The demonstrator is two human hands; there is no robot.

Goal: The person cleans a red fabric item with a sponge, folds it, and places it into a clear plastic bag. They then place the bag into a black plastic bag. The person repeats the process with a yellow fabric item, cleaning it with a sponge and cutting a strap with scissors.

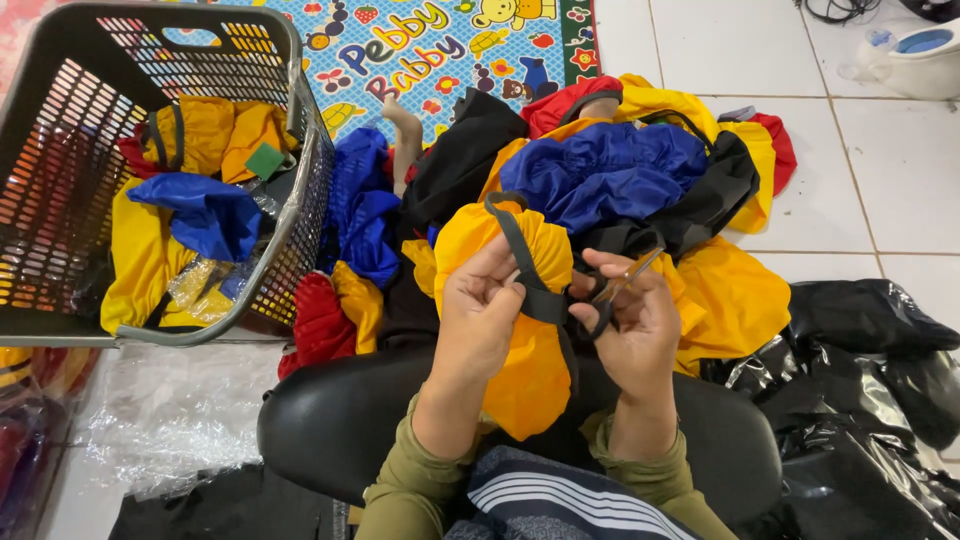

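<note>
Yellow cloth (520, 330), shiny, bunched, with black strap (528, 280) edging, held at frame centre over black seat (330, 420). Left hand (478, 318) fingers pinch the cloth and strap. Right hand (632, 330) fingers grip small scissors (618, 285), blades pointing 1 o'clock. Cloth pile (610, 170) at 12 o'clock, basket (140, 180) at 10 o'clock.
</note>
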